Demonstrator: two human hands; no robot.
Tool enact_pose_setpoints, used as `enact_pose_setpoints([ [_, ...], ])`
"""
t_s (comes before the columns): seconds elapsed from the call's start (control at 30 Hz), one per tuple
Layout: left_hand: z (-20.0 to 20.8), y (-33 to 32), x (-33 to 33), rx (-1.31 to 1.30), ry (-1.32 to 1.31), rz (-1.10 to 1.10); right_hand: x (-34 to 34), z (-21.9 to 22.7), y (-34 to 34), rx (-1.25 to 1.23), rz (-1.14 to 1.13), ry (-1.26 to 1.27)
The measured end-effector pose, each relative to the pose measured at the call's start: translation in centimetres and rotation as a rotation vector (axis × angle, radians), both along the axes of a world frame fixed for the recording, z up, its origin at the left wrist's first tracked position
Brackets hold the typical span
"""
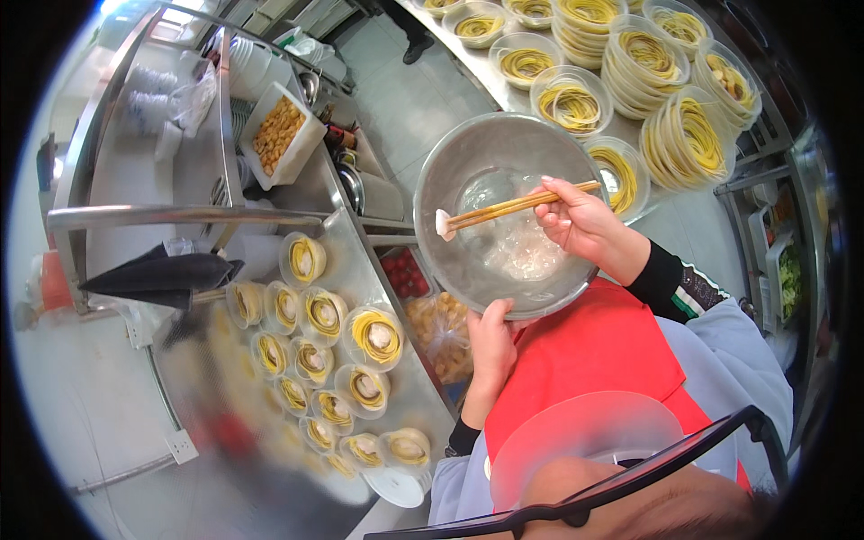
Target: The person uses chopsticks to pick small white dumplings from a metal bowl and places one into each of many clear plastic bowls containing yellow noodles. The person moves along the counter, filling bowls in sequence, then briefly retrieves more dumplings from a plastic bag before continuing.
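My left hand grips the near rim of a large metal mixing bowl, which is held in front of my red apron. In my right hand is a pair of wooden chopsticks, pointing left across the bowl. Their tips pinch a small whitish piece of food near the bowl's left wall. Wet, translucent pale food lies in the bottom of the bowl. To the left, a plastic bowl with yellow strips has a pale lump on top.
Several similar plastic bowls crowd the left steel counter. At upper right, stacked bowls of yellow strips cover another table. A white tub of orange-brown pieces sits on the left shelf. Dark cloth hangs at a metal rail.
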State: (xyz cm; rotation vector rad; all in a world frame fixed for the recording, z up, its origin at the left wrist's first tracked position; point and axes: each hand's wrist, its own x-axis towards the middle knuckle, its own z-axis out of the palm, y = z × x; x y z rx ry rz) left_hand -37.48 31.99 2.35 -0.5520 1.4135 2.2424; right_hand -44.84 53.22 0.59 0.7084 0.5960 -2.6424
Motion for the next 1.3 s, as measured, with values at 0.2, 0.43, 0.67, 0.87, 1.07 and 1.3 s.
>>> enact_pose_setpoints([
  [0.2,-1.4,-0.5,-0.8,-0.019,-0.127,-0.006,3.8,2.8,6.3,0.031,-0.187,0.184],
  [0.43,-1.5,-2.6,-0.9,-0.106,-0.057,-0.01,8.8,2.8,12.4,0.263,-0.571,0.176],
  [0.67,-1.3,-3.9,-1.0,-0.15,-0.093,-0.052,8.9,0.2,14.8,0.351,-0.802,0.173],
  [0.87,-0.8,-4.1,-0.8,-0.126,-0.11,-0.077,-0.7,-4.3,12.7,1.203,-0.734,0.223],
  [1.07,-0.6,-4.6,-0.9,-0.112,-0.081,-0.09,-1.3,-2.4,10.0,1.339,-0.785,0.321],
  [1.3,-0.1,-4.2,-1.2,-0.102,-0.035,-0.125,5.6,4.2,3.0,1.309,-0.074,0.603],
])
